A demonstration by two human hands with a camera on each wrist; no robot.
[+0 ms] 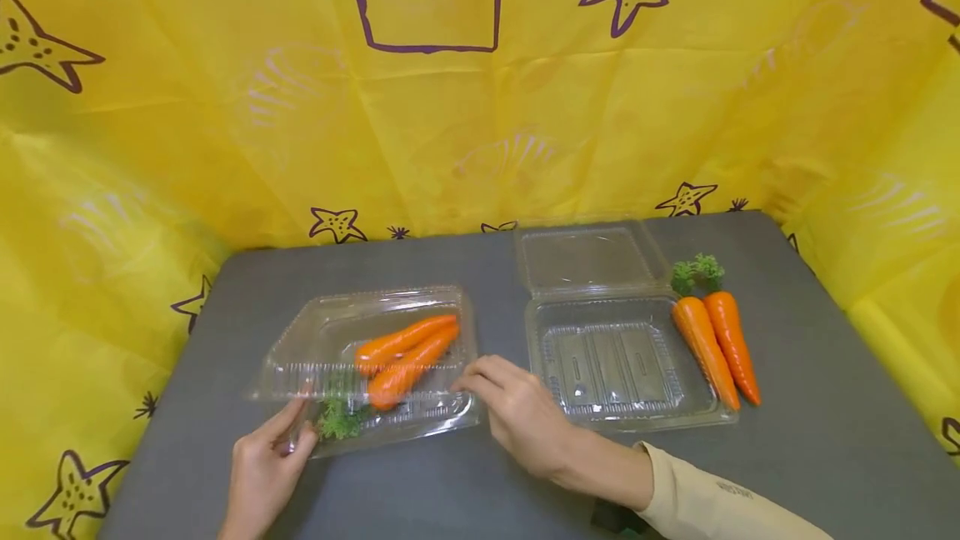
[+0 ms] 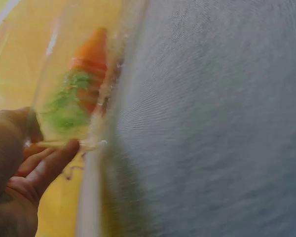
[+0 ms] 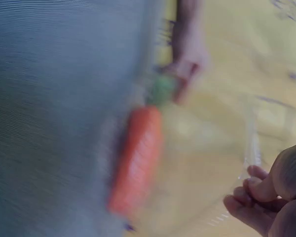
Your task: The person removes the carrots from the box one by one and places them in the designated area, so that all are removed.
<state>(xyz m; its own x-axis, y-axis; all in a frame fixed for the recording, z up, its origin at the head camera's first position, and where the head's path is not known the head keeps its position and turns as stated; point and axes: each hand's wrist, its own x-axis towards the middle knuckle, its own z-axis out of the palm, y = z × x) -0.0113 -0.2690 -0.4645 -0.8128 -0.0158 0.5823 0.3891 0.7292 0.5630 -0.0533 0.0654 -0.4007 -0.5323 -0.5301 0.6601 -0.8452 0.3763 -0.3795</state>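
A clear plastic clamshell container (image 1: 442, 423) on the left of the table holds two orange carrots (image 1: 408, 373) with green tops. Its hinged lid (image 1: 315, 332) leans forward over the carrots, partly lowered. At the front left corner, my left hand (image 1: 262, 465) grips the container between thumb and fingers; the left wrist view shows the fingers (image 2: 54, 165) under its edge. My right hand (image 1: 521, 419) pinches the lid's front right corner. In the right wrist view the curled fingertips (image 3: 237, 202) meet a clear plastic edge.
A second clear clamshell container (image 1: 615, 365) lies with its lid folded back, to the right of my right hand. Two more carrots (image 1: 720, 348) lie along its right side, tops pointing away. A yellow patterned cloth (image 1: 420, 132) hangs behind the grey table (image 1: 420, 490).
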